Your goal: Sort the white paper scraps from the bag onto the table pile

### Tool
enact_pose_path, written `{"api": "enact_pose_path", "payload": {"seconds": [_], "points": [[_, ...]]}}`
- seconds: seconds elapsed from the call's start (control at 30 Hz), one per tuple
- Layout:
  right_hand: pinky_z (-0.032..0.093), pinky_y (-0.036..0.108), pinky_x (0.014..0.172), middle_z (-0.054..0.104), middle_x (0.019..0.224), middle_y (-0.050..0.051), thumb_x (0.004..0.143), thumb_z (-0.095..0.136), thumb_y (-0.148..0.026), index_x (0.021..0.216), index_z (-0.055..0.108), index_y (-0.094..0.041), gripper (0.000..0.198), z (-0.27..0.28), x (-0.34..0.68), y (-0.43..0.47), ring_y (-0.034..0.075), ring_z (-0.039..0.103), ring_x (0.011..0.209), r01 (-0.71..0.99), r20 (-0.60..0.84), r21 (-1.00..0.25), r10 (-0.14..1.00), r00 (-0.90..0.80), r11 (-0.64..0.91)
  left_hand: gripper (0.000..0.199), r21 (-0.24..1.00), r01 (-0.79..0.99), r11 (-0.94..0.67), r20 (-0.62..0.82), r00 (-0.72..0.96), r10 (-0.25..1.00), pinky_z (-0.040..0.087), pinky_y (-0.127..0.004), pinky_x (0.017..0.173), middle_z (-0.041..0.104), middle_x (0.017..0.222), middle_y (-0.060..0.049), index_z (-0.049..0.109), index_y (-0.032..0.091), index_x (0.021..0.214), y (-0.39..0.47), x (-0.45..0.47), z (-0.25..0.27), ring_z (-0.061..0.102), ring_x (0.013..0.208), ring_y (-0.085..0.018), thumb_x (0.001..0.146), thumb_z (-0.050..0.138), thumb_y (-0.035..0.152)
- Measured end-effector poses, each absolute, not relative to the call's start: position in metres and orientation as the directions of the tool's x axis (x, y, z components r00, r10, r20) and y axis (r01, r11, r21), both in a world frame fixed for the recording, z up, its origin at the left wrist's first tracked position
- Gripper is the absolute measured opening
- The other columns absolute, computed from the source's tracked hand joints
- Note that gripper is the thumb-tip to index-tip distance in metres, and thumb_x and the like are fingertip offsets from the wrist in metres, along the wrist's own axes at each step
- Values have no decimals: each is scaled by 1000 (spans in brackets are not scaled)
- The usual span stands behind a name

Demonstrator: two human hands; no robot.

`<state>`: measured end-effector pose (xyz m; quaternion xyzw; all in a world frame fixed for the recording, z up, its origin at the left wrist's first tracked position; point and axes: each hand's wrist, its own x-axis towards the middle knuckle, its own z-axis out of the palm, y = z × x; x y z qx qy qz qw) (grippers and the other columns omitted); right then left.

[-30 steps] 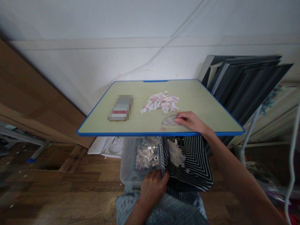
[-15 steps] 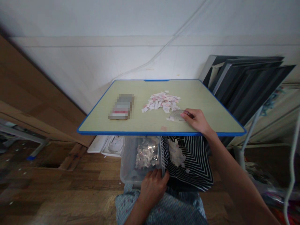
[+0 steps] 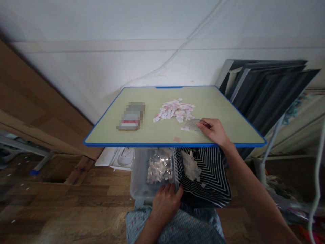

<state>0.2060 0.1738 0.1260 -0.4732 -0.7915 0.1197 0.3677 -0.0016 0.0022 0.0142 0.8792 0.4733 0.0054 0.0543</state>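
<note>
My right hand [image 3: 212, 129] rests at the right part of the small table and pinches a clear protractor [image 3: 191, 124], laid low against the tabletop. Something dark reddish shows at those fingers; I cannot make out what it is. A small white paper slip [image 3: 185, 128] lies by the protractor's left end. Just behind is a loose pile of white and pink paper scraps [image 3: 175, 110]. Below the table, my left hand [image 3: 168, 202] curls its fingers over the near rim of a clear plastic bin [image 3: 139, 179], which contains many small scraps [image 3: 159, 167].
A blurred-out box-like object [image 3: 132, 116] lies on the left of the blue-edged table [image 3: 149, 135]. One pink scrap [image 3: 177, 139] is near its front edge. Right of the bin, a black-and-white striped cloth [image 3: 215, 176] bears pale scraps [image 3: 191, 166]. Dark panels [image 3: 269, 88] lean at the right.
Almost nothing differs. My right hand and the protractor have shifted very slightly to the right; my left hand stays on the bin.
</note>
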Motion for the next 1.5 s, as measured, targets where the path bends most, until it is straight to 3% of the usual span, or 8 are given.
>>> {"api": "enact_pose_path", "payload": {"seconds": [0.23,0.5,0.83,1.03,1.23,1.5], "points": [[25,23,48,36,50,-3,82,45,-33,55,38,-17,32,124,205,178,8,33,47,672,481,-465,802,-355,577,36,96,834,-543,-51,549,834,47,-33,64,57,85,-6,47,19,113,3,-1,14,54,78,-22,78,57,21],[24,22,48,37,51,-3,81,45,-35,55,38,-17,32,123,205,179,8,33,48,682,468,-477,817,-337,555,35,101,830,-548,-24,553,833,47,-34,65,57,85,-6,47,19,112,2,-2,13,54,78,-22,79,57,22],[25,23,48,38,50,-2,79,46,-33,55,42,-16,30,122,206,179,8,34,47,704,460,-516,851,-254,489,37,91,829,-552,-22,556,831,47,-33,64,57,84,-6,47,19,113,2,-2,11,54,77,-22,78,58,23],[20,23,44,28,44,-4,76,47,-33,46,34,-18,36,128,217,172,7,27,43,655,423,-572,862,-281,494,36,90,830,-551,-33,555,831,46,-33,64,57,85,-6,47,20,113,3,-2,13,54,78,-22,79,57,23],[24,23,44,38,44,-3,76,48,-36,50,43,-17,33,127,231,172,7,32,42,605,406,-670,895,-186,430,35,96,832,-546,-25,551,834,47,-33,63,57,84,-6,48,19,112,2,-1,13,54,77,-22,78,57,22],[24,23,44,33,45,-4,76,48,-37,49,41,-16,35,126,230,173,7,31,44,615,320,-648,893,-316,450,35,103,829,-549,-37,555,831,47,-34,65,57,86,-7,48,19,112,3,-1,14,54,78,-23,78,57,23]]}}
